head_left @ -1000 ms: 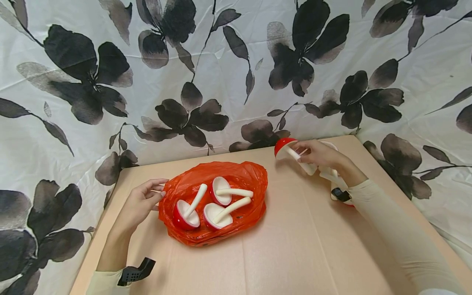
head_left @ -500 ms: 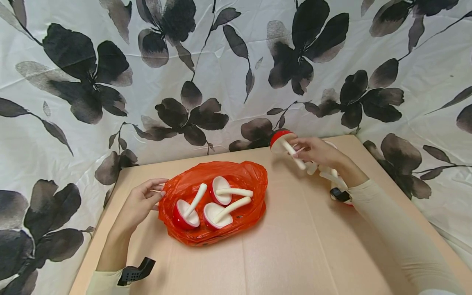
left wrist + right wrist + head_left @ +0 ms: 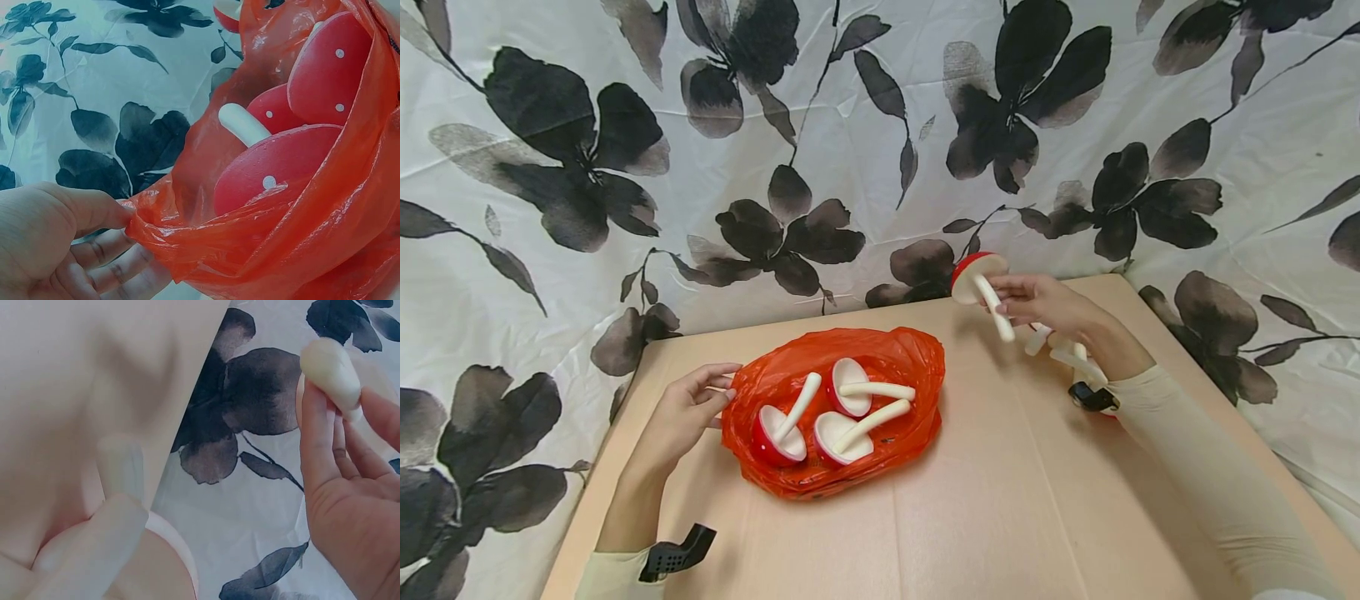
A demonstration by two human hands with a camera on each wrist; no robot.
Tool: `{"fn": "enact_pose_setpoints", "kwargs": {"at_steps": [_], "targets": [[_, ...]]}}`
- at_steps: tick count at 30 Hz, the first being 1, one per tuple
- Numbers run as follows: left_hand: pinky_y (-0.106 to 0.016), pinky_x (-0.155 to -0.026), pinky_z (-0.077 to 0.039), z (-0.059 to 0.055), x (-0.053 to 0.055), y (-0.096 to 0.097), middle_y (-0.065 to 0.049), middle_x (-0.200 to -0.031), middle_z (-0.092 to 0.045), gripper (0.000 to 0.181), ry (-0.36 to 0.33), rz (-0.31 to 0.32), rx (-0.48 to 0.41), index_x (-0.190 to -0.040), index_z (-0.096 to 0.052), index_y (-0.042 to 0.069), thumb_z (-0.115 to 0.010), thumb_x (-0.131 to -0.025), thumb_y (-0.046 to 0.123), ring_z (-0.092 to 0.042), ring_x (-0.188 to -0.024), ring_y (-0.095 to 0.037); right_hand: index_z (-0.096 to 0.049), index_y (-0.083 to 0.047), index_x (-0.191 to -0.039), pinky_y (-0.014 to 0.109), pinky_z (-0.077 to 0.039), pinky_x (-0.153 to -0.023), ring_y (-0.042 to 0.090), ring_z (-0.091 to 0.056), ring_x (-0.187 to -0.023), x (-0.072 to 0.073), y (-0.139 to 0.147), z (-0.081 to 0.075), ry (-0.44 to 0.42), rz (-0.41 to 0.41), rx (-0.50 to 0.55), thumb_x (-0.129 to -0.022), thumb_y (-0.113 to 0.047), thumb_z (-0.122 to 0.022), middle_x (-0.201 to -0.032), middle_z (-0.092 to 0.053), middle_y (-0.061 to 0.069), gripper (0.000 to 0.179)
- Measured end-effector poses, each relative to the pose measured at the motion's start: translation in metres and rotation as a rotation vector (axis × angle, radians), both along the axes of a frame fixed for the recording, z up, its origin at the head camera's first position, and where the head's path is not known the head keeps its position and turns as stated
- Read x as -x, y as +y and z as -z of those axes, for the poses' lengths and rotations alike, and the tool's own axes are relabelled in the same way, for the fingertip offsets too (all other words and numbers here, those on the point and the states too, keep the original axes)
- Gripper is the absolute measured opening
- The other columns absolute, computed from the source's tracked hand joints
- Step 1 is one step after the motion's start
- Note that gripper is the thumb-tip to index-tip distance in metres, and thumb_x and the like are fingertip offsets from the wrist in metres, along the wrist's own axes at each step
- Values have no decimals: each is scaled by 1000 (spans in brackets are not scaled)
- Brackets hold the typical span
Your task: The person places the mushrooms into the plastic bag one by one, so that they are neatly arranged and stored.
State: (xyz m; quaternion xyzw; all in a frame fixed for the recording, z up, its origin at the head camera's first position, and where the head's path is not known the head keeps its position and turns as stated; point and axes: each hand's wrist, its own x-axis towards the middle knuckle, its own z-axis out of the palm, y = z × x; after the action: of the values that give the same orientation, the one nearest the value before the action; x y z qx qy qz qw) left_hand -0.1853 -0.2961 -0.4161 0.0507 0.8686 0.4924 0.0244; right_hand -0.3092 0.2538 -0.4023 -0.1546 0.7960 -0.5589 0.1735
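My right hand (image 3: 1052, 308) pinches the pale stem of a toy mushroom (image 3: 976, 275), raised over the table's back edge with its red cap up and left. The right wrist view shows thumb and fingertips round the mushroom stem (image 3: 331, 372). On the left, my left hand (image 3: 681, 417) holds the rim of a red plastic bag (image 3: 925, 358); thumb and fingers grip the bag edge (image 3: 156, 219) in the left wrist view. Three mushrooms lie in the open bag, among them one (image 3: 778, 437) at the left; their white-dotted caps (image 3: 275, 169) show up close.
More mushrooms (image 3: 1081, 364) lie on the table under my right wrist, partly hidden by it. Their pale stems (image 3: 122, 465) overlap in the right wrist view. The wooden table (image 3: 985, 500) ends at a floral cloth (image 3: 880, 167) hanging behind it.
The mushroom in my right hand has risen slightly and tilted, its stem now pointing more steeply down. My left hand and the bag have stayed in place.
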Motion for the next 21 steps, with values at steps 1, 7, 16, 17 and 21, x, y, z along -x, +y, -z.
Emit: {"fn": "enact_pose_setpoints", "kwargs": {"at_steps": [1, 7, 16, 17, 21], "targets": [[-33, -73, -63, 0, 0, 0, -22, -122, -62, 39, 0, 0, 0, -142, -54, 7, -55, -103, 9, -70, -99, -29, -37, -1, -155, 31, -58, -91, 15, -63, -112, 0, -1, 0, -10, -8, 18, -100, -10, -63, -145, -50, 26, 62], [-32, -72, -63, 1, 1, 0, -22, -121, -63, 39, 11, 2, -2, -142, -54, 6, -55, -103, 8, -70, -98, -29, -32, 2, -156, 28, -58, -91, 15, -63, -114, -2, -4, -2, -40, -47, 94, -99, -6, -64, -145, -47, 27, 66], [-33, -72, -63, 2, 1, 1, -23, -122, -63, 39, 12, 2, -14, -142, -55, 6, -55, -103, 8, -71, -98, -28, -29, 1, -157, 34, -58, -95, 25, -60, -126, 0, -3, -3, -88, -164, 209, -99, 1, -57, -143, -53, 26, 64], [-33, -72, -63, 3, 1, 2, -23, -122, -63, 39, 13, 1, -13, -142, -55, 6, -56, -103, 8, -71, -98, -28, -28, 2, -157, 34, -57, -95, 25, -60, -127, -1, -3, -3, -101, -184, 222, -100, 2, -57, -144, -53, 26, 64], [-33, -72, -63, 3, 1, 2, -23, -121, -63, 39, 18, 1, -9, -141, -55, 6, -56, -103, 8, -71, -98, -27, -23, 4, -158, 33, -58, -94, 21, -61, -125, -2, -1, -3, -145, -253, 273, -100, 5, -53, -148, -48, 30, 65]]}}
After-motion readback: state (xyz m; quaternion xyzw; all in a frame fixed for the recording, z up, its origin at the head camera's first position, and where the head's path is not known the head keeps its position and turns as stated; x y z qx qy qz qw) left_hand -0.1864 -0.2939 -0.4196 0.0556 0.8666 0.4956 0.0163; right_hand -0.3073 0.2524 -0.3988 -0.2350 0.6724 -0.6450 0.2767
